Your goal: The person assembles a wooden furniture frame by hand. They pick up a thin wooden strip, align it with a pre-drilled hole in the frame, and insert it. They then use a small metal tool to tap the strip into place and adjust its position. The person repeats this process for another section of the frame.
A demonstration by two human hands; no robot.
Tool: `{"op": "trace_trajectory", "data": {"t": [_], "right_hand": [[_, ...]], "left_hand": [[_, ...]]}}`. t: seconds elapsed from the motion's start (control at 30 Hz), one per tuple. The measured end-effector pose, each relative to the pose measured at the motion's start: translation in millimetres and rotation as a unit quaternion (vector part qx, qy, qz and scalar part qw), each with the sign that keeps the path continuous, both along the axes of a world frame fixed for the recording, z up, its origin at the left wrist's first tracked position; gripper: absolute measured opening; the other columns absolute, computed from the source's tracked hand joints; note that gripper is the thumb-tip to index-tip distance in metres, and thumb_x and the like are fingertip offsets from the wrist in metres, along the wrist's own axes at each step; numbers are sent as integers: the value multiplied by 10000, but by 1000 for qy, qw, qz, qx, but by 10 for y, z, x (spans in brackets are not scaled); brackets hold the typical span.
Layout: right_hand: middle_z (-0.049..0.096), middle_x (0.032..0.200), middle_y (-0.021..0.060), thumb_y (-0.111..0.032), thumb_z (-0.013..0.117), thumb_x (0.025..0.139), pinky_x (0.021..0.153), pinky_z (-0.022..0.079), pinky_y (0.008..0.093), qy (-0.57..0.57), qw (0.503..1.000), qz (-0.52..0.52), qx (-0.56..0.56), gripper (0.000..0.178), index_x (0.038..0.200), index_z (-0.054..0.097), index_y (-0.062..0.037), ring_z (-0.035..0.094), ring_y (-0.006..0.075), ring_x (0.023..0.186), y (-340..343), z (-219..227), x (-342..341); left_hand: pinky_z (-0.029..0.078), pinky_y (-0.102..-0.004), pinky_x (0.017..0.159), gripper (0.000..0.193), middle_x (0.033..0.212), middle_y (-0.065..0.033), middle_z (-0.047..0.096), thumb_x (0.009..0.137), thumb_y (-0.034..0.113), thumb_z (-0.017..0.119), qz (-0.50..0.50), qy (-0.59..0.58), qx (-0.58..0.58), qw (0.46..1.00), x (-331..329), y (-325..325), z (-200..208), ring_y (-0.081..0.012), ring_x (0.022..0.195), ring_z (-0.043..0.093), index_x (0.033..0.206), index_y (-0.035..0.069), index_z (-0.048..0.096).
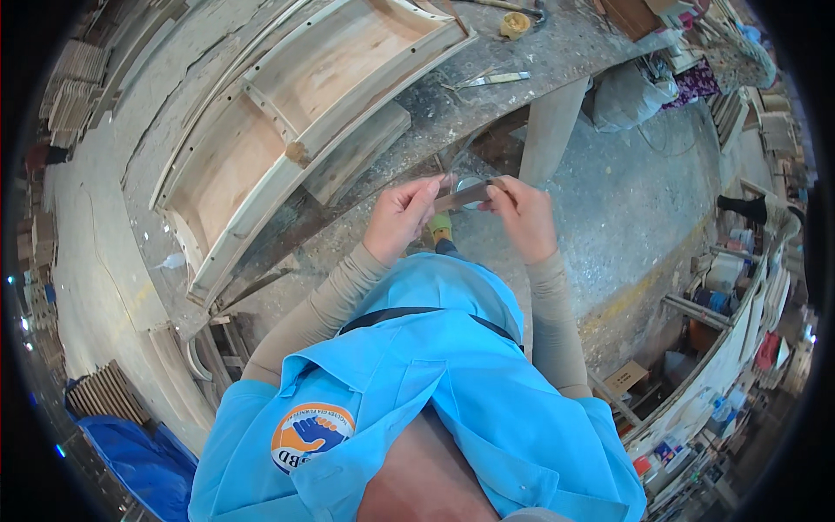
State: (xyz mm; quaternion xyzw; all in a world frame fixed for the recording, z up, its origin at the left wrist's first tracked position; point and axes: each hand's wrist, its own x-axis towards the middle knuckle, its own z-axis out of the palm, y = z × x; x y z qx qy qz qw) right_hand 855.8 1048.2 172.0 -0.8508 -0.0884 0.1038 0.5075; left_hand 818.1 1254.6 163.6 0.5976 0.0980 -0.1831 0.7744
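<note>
In the head view, the right hand pinches a thin brown strip at its right end; the strip hangs between both hands, near the worktop. The left hand has its fingertips close together beside it; its grip I cannot tell. Far left lies a curved wooden frame.

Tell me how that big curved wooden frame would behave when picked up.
The curved wooden frame will probably feel stiff, since a crosspiece braces its long sides. It's likely heavy, given its broad panels, and might tip, being long and bowed.
</note>
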Motion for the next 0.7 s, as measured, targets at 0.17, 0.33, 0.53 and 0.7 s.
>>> {"op": "trace_trajectory", "data": {"t": [0.17,0.33,0.53,0.7], "right_hand": [[689,790,121,-65,550,915,648,537,272,50,997,-18,55,142,907,624,55,708,175,773,-28,174,34],[691,792,114,-61,538,923,654,539,265,45,998,-14,30,147,908,622,59,710,179,772,-27,259,59],[692,784,119,-65,549,919,638,535,270,25,999,-10,25,142,913,626,55,712,182,744,9,268,77],[692,776,127,-66,557,912,612,526,277,-11,1000,-4,3,138,918,629,51,713,187,732,85,339,86]], "left_hand": [[341,-211,516,434,648,37,496,972,266,518,27,-31,99,994,-53,37,-112,-32,566,408,1335,29,487],[309,-203,432,499,635,51,399,1004,312,459,-25,3,24,999,29,-22,17,-34,522,355,1441,95,356],[316,-196,437,514,667,61,343,1002,351,452,-80,84,-192,975,64,-53,75,-20,538,359,1460,139,352],[468,-283,606,468,799,-44,573,1010,329,422,-119,-61,-36,990,113,-160,-1,-117,688,560,1436,136,393]]}}
